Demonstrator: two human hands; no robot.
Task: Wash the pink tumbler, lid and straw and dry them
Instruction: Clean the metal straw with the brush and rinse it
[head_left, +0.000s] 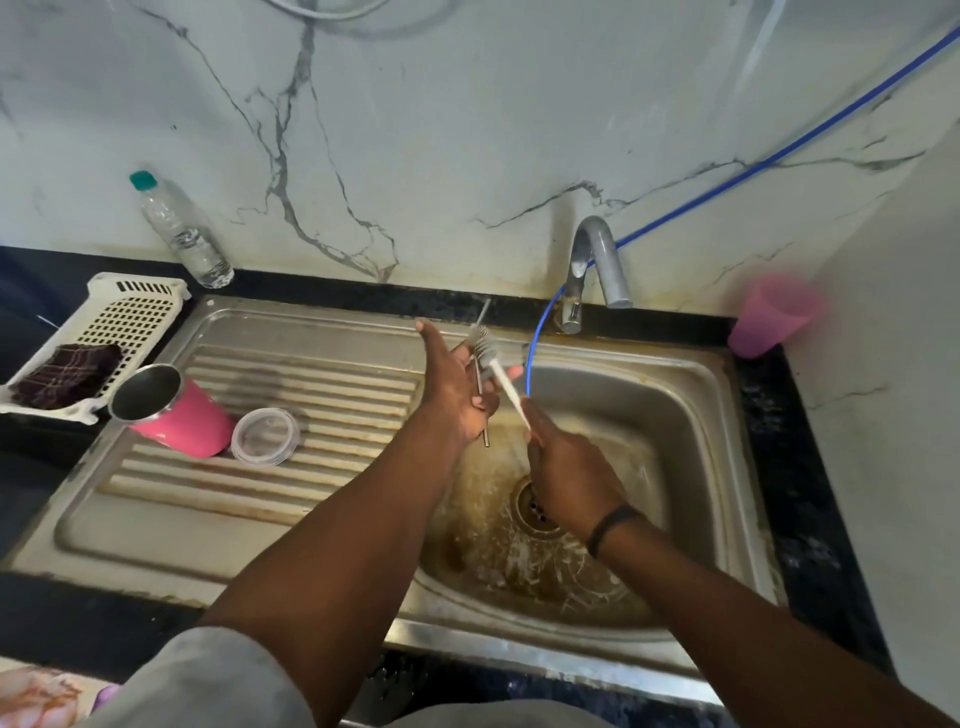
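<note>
Tumbler (176, 410) on its side, lid (265, 435) just beside it on the drainboard (311, 395). Left hand (457, 387) grips the straw (480, 395), long axis near-vertical. Right hand (569, 470) pinches the brush (498, 371) handle, bristles against the straw's top.

Bare forearms. Grey short sleeve (228, 670) at left upper arm. Thin black band (609, 526) round right wrist. No rings or gloves visible on either hand.

Stained stainless-steel sink (332, 525), glossy pink tumbler (182, 421) with metal interior, veined marble-look wall (415, 130).
</note>
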